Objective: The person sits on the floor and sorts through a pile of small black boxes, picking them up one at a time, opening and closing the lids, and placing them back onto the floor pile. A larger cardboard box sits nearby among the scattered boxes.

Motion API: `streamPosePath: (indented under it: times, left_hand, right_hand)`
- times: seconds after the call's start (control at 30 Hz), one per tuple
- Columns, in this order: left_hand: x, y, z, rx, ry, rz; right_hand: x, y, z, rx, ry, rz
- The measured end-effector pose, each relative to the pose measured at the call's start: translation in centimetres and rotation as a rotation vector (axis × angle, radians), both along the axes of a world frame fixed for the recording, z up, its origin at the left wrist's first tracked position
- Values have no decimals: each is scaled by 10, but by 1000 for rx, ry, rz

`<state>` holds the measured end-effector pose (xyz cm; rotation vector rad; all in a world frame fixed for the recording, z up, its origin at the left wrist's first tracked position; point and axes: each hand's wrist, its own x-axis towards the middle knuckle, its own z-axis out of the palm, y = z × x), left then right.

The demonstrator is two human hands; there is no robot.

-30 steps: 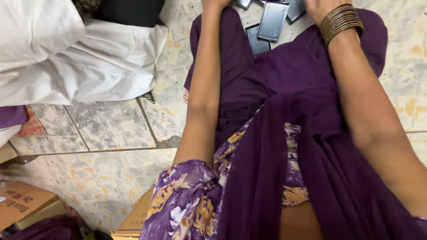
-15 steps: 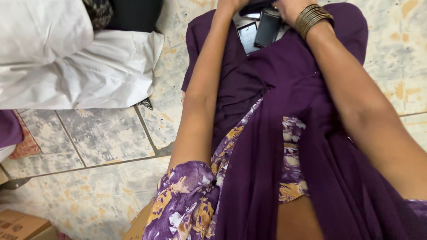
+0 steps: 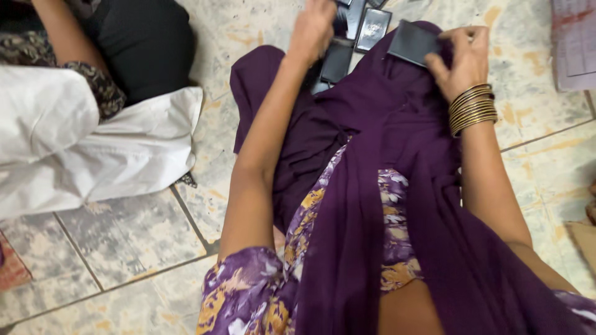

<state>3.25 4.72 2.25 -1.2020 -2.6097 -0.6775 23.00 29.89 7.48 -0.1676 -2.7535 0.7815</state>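
- Since the earlier frame I've swung the view right and both hands have dropped lower in it, over the purple cloth [image 3: 372,186] on my lap.
- Right hand [image 3: 462,59] pinches a flat dark panel [image 3: 413,42] at the lap's edge; sloped fabric could let it slide onto the tiles.
- Left hand [image 3: 313,28] curls over the loose dark panels [image 3: 357,25]; can't tell if it's gripping, could knock them.

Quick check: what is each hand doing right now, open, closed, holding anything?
Left hand: closed around a dark flat slab near the top edge.
Right hand: fingers gripping a dark flat rectangular piece on the purple cloth.
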Motion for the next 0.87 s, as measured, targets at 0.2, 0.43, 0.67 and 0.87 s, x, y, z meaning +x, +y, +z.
streamPosePath:
  times: [0.2,0.43,0.67,0.87]
  left_hand:
    - [33,14,1,-96,-293,-143]
    - [37,14,-28,-74,-577,-96]
    - [37,14,-30,-83,-678,-11]
    - [69,3,37,1243,-1409,-227]
  right_hand:
    - [-6,6,-19,48,-62,126]
    - [-13,12,-22,40,-102,113]
    - [-10,13,-24,62,-52,118]
    - [-8,-1,-34,-917,36,134]
